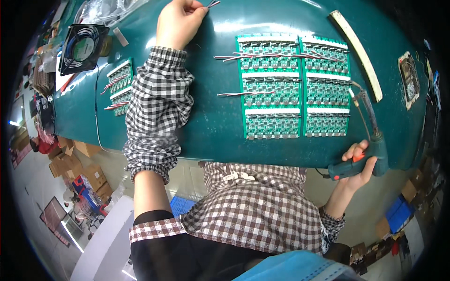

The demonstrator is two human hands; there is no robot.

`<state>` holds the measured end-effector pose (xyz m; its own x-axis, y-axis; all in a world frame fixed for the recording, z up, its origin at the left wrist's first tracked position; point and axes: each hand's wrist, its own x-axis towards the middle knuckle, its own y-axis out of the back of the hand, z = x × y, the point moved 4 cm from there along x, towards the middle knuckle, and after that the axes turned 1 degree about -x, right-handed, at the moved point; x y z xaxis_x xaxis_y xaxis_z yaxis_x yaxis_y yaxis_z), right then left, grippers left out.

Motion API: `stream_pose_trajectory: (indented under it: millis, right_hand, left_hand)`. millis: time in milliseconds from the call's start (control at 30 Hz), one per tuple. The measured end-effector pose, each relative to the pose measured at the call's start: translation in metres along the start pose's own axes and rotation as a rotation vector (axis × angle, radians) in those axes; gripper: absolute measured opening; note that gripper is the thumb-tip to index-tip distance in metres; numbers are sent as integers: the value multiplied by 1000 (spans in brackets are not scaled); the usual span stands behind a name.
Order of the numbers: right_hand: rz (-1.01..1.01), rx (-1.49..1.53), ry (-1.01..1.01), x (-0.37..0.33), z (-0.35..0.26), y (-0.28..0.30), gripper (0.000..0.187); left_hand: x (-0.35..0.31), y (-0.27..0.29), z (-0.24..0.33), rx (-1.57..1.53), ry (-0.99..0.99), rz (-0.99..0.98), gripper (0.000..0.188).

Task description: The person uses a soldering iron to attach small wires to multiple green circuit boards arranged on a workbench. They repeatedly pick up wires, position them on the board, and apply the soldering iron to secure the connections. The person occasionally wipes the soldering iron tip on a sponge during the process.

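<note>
At the far edge of the view, my left hand [179, 24] is closed, pinching a few thin wires [213, 4] between thumb and fingers. My right hand [360, 165] grips a dark green soldering gun [378, 157] with an orange trigger, at the table's near right. The gun's metal tip and thin feed tube [360, 110] point up and away, beside the right panel of green circuit boards [326, 86]. Next to it lies the left panel of circuit boards [271, 89]. Red, white and black wires [246, 94] lie across both panels, some ends jutting past the left side.
A black fan [84, 49] stands at the far left, near a smaller wired board panel [120, 86]. A long pale strip [357, 54] lies right of the panels. Farther right is a worn rectangular tray [409, 79]. A cable [96, 107] runs down the green table's left side.
</note>
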<state>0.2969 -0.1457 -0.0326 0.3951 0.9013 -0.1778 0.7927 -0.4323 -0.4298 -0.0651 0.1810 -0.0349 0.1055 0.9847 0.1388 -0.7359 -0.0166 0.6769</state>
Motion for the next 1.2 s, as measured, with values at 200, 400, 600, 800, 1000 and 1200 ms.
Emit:
stream_pose_trajectory:
  millis: [200, 400, 600, 800, 1000, 1200]
  right_hand:
    - [14, -24, -42, -1, -2, 0, 50]
    - [3, -46, -6, 0, -5, -3, 50]
    - [10, -12, 26, 0, -3, -1, 50]
    - [15, -14, 33, 0, -2, 2, 52]
    - [18, -18, 34, -1, -2, 5, 53]
    - [21, -22, 19, 0, -4, 4, 54]
  left_hand:
    - [-7, 5, 17, 106, -37, 100, 12]
    - [-12, 3, 35, -21, -81, 80, 8]
    - [-15, 2, 41, 147, -171, 88, 8]
    - [-20, 2, 42, 343, -319, 182, 9]
    - [-22, 2, 46, 340, -344, 153, 8]
    - [-27, 6, 54, 400, -365, 197, 7]
